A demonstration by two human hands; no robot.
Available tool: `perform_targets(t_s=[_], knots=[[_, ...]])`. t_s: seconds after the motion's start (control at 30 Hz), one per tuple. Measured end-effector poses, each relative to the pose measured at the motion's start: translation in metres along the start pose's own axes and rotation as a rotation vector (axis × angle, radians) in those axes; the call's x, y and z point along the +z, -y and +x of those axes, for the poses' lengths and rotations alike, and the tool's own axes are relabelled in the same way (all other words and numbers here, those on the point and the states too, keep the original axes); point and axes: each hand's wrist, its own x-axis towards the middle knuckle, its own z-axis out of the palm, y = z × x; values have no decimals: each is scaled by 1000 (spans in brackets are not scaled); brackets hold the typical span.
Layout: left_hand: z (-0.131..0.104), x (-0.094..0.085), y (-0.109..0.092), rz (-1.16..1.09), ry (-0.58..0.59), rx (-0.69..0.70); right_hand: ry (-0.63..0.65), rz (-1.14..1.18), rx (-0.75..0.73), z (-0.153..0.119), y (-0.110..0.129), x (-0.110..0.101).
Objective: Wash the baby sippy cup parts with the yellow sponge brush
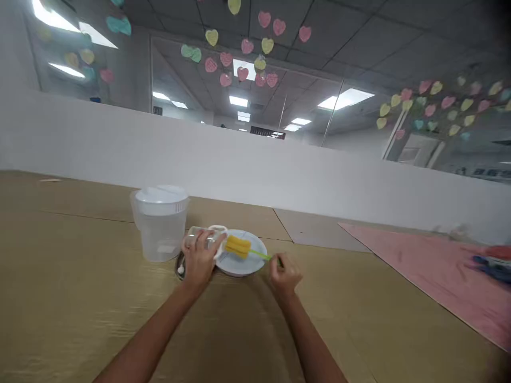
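Yellow sponge brush point(238, 247) on a thin green handle: the right hand point(285, 272) has its fingers curled closed round the handle; the sponge head is above the dish, pointing left

Clear container point(194, 232), white-rimmed: grasped in the left hand point(202, 254), tipped on its side, its mouth facing the sponge head just beside it; whether the two touch cannot be told

White dish point(244, 234), shallow: sits on the tabletop point(235, 330) between the hands

Clear pitcher point(162, 231), white lid: stands upright left of the left hand, its handle to the left

Dark object point(178, 263) with a small white part: lies near the pitcher's foot, partly hidden, kind unclear

Pink sheet point(435, 271): lies flat at the right; a red and dark-blue item point(495, 267), blurred, rests at its far side
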Motion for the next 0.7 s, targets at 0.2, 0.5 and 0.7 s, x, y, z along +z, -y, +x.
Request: perform_targets(t_s=[0.2,0.5,0.7], knots=[[6,5,25,-217,-97,-227,49,-168,723,14,-8,-1],[-3,3,15,-614,-242,-300,236,-181,703,4,-8,19],[-24,-6,-13,-718,-197,273,333,-189,603,0,-12,19]])
